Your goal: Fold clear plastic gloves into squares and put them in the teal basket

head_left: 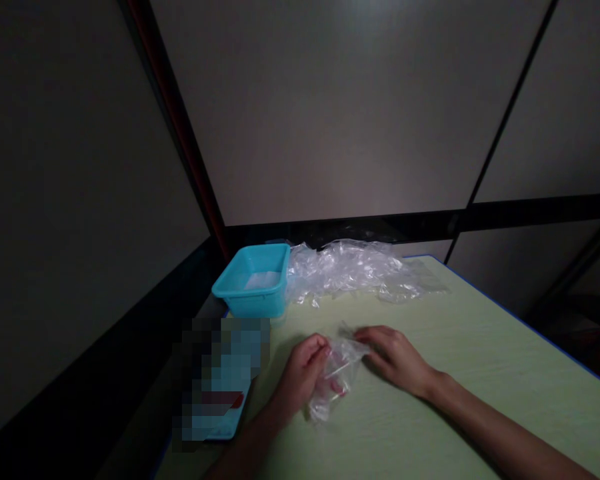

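Note:
Both of my hands hold one small clear plastic bag (pixel 334 381) just above the pale green table (pixel 480 373). My left hand (pixel 303 373) pinches the bag's left side with curled fingers. My right hand (pixel 395 357) grips the bag's upper right edge with closed fingers. Something small and pinkish shows inside the bag; I cannot make out what it is.
A teal plastic bin (pixel 254 280) stands at the table's far left corner. A heap of several clear plastic bags (pixel 355 270) lies beside it along the far edge. A blurred flat object (pixel 220 387) lies at the left edge. Dark wall panels surround the table.

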### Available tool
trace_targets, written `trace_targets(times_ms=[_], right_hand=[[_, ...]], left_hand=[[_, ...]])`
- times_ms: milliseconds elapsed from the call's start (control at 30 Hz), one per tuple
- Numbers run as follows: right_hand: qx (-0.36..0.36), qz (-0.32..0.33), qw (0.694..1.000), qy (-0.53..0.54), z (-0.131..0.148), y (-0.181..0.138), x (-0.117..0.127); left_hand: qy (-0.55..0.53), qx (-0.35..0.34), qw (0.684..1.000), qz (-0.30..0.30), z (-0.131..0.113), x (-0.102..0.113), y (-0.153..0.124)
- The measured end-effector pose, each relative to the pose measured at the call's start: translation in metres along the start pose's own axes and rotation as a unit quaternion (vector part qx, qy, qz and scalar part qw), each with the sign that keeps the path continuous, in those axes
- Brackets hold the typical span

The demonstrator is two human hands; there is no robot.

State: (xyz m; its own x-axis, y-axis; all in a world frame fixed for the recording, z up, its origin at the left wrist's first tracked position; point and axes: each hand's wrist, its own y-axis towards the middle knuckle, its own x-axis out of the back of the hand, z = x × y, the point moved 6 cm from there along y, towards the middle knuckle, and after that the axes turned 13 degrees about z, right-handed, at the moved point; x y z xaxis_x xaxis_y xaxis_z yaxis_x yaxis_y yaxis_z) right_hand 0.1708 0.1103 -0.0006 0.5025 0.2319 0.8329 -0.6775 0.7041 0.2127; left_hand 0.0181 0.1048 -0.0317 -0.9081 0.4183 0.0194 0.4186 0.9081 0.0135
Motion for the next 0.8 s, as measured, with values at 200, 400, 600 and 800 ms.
trace_targets(times_ms=[200, 400, 600, 800], right_hand=[[-0.051, 0.080, 0.865, 0.493, -0.013, 0.002, -0.012], [-0.142, 0.027, 0.780, 0.609, -0.033, 0.001, -0.014], [-0.199, -0.001, 0.768, 0.608, -0.047, -0.005, -0.016], [-0.184, 0.098, 0.786, 0.582, -0.029, -0.007, -0.013]], left_hand=[[-0.228, 0.023, 0.973, -0.038, -0.006, 0.015, -0.004], [-0.290, 0.009, 0.950, -0.113, -0.003, 0.035, 0.003], [-0.199, -0.024, 0.970, -0.140, -0.004, 0.035, 0.002], [-0.068, -0.008, 0.989, -0.128, -0.006, 0.012, -0.005]])
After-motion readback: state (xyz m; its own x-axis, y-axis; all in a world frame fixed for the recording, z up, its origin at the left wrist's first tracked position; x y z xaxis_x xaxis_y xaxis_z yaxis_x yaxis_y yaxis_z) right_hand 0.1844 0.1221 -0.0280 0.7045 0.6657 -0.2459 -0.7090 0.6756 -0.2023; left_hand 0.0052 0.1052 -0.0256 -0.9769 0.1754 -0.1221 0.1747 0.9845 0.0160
